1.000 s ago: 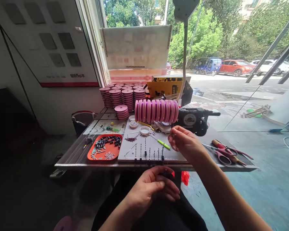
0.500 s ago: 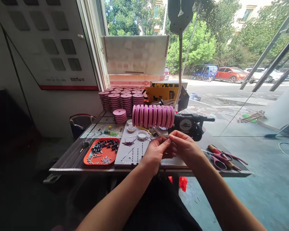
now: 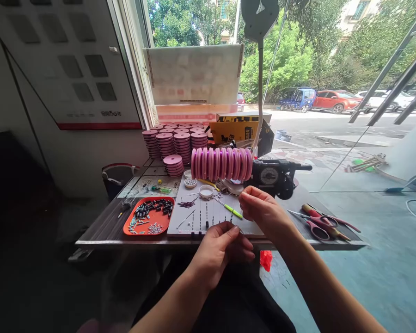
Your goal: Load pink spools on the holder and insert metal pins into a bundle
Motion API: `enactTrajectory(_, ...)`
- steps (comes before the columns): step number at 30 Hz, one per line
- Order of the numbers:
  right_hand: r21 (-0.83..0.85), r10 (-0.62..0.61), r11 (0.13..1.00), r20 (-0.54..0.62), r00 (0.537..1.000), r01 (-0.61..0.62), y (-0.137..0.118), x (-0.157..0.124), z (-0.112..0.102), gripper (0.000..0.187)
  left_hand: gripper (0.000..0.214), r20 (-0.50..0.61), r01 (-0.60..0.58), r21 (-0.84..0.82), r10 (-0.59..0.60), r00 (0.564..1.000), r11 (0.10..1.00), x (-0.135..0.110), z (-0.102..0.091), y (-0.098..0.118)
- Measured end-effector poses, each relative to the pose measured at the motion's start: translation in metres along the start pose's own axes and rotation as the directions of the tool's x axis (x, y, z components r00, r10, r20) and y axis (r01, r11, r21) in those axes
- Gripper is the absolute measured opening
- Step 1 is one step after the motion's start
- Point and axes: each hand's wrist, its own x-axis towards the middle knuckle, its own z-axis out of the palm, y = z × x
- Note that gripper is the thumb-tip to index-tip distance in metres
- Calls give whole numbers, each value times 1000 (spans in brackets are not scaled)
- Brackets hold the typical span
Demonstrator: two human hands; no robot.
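Note:
My left hand (image 3: 219,252) is low over the front edge of the white board (image 3: 180,224), thumb pressed to its fingers. Higher and to the right, my right hand (image 3: 265,210) makes a pinch in front of the black winding device (image 3: 272,175). Whatever either pinch holds is too fine to make out; a thin line between them may be there, but I cannot tell. Pink ribbed spools (image 3: 222,164) sit in a row on the device, just above my hands. Between my hands and the spools lies a green-handled pointed tool (image 3: 233,211) on the board.
An orange tray (image 3: 131,226) holds black floats and small metal parts. Small white dishes (image 3: 205,191) stand on the board. Scissors (image 3: 317,230) and other hand tools lie at the right edge of the table (image 3: 100,231). Stacked pink spools (image 3: 182,147) and a yellow box (image 3: 234,132) stand behind.
My hands have come apart: the left moved down toward me, while the right stayed near the winding device. The green-handled tool now shows between them. The view shifted slightly.

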Motion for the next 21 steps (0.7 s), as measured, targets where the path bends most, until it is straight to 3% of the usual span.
enactTrajectory(21, 22, -24, 999, 6, 1000, 24, 5, 3, -1, 34, 22, -18, 46, -157, -49, 999, 987, -13, -8, -9)
